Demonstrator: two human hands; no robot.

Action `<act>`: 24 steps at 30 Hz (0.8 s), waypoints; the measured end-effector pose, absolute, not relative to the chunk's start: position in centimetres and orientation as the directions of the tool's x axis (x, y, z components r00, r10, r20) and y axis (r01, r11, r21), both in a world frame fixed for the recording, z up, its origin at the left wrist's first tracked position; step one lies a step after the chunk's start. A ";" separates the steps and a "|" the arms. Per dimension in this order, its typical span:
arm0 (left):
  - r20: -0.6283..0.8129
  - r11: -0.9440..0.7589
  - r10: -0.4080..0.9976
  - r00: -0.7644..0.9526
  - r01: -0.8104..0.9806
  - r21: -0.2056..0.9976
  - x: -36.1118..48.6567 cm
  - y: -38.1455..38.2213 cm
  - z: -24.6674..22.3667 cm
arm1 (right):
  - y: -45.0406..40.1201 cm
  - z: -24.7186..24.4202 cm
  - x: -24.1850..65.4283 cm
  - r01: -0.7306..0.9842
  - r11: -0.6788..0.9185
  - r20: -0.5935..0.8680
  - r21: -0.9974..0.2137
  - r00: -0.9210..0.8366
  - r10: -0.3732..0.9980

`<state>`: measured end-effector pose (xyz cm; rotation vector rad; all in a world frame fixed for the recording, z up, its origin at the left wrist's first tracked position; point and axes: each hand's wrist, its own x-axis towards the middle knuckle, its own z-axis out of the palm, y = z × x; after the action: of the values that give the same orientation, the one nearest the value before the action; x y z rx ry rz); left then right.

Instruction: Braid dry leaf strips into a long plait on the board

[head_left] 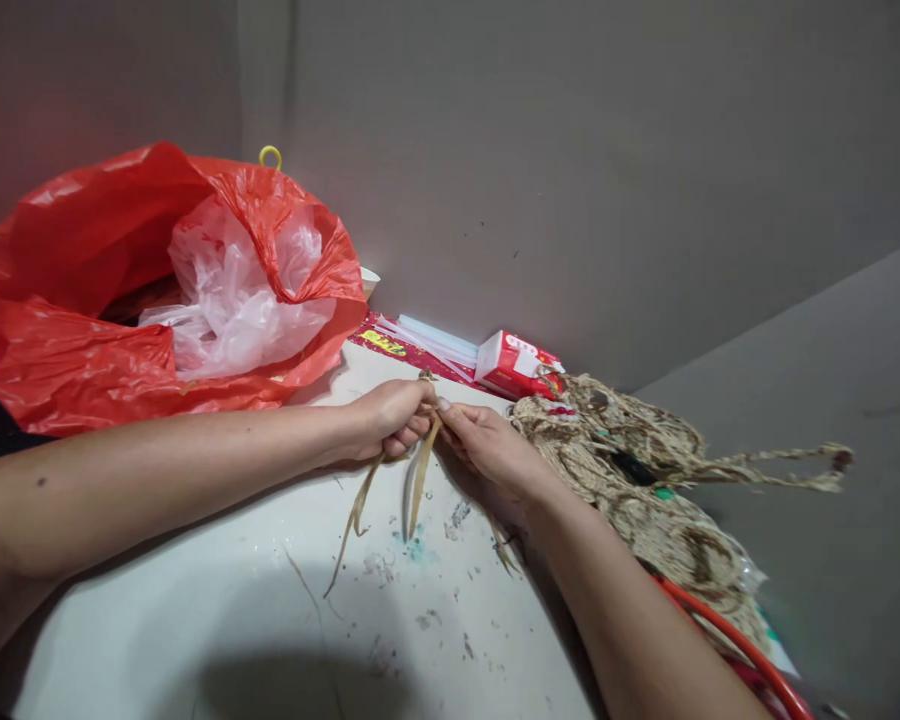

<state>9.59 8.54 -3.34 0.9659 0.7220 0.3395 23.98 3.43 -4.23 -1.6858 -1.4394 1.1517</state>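
Note:
My left hand is closed around flat tan strips of dried plant fibre, near the far side of the white table. Against it, my right hand pinches the same fibre between thumb and fingertips. Loose ends of the strips hang below both hands over the tabletop. A small knotted bit of fibre pokes up above my left fist. What lies inside the fist is hidden by my fingers.
A red plastic bag holding crumpled clear plastic stands at the left. Coiled fibre rope is heaped on the right. A red tissue pack and pale tubes lie along the wall. The white tabletop carries stains and scraps.

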 end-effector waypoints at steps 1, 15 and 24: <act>-0.411 0.566 0.546 0.730 0.039 0.823 9.6 8.6 -3.4 | 3.4 -4.2 24.0 0.396 -0.214 -0.225 -0.893 0.018 0.974; -0.300 0.463 0.639 0.708 -0.042 0.885 9.2 9.6 -3.7 | 3.6 -3.9 24.8 0.026 -0.330 -0.330 -0.944 -0.171 0.928; -0.271 0.246 0.667 0.694 0.138 0.959 9.2 9.4 -3.7 | 3.9 -4.6 24.3 0.038 -0.324 -0.326 -0.945 -0.165 0.931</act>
<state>9.23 9.42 -3.71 1.2978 0.7635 0.4135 24.31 3.87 -4.59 -1.3748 -1.1673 1.5796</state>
